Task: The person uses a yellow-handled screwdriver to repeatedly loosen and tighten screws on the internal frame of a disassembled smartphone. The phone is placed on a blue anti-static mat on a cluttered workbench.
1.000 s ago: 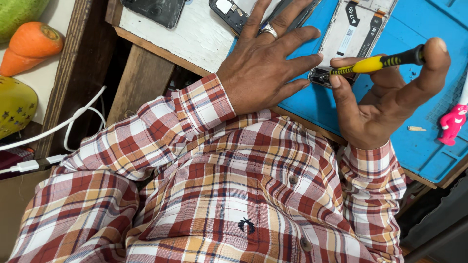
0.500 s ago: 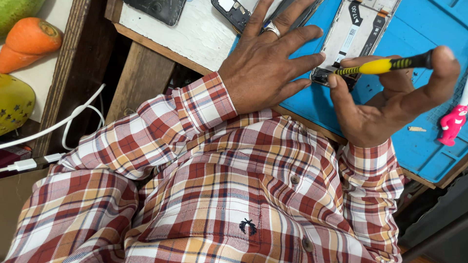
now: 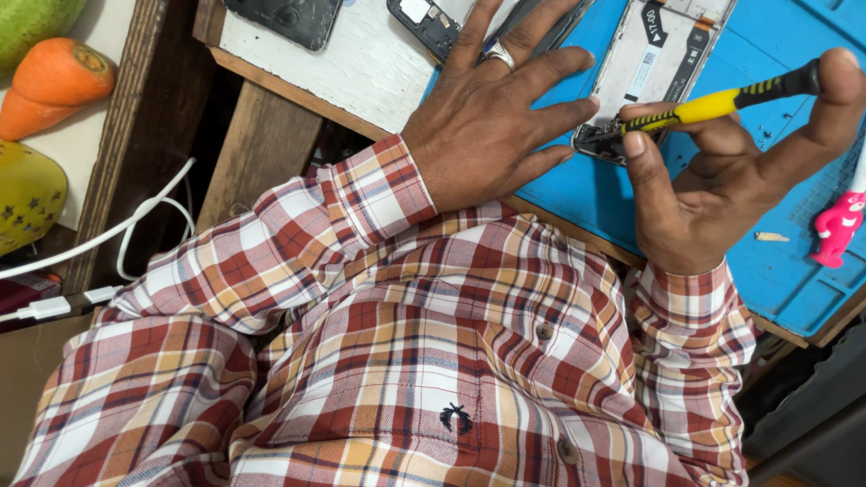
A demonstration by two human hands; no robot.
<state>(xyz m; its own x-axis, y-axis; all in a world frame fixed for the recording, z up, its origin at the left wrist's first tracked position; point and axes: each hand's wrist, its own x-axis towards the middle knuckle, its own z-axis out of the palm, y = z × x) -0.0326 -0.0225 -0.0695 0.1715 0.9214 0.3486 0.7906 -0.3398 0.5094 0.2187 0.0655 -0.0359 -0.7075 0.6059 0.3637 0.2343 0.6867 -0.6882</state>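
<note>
While the left hand (image 3: 492, 126) lies flat with its fingers spread wide, it presses down on the blue mat (image 3: 767, 271) and touches the near edge of the opened phone (image 3: 654, 68). It grips nothing. A silver ring (image 3: 498, 56) sits on one finger of that hand. The right hand (image 3: 722, 171) is at about 3 o'clock from the left hand. It is closed around a small screwdriver (image 3: 722, 104) with a yellow and black handle. The thumb and fingers pinch the handle, and one finger rests on its back end. The tip of the screwdriver touches the bottom corner of the opened phone, which lies on the blue mat at 12 o'clock from the right hand. A pink toy figure (image 3: 837, 225) stands on the mat at 3 o'clock from the right hand. Far off at 9 o'clock are an orange carrot (image 3: 50, 86) and a white cable (image 3: 99, 236). Both arms wear a red checked shirt (image 3: 433, 361).
</note>
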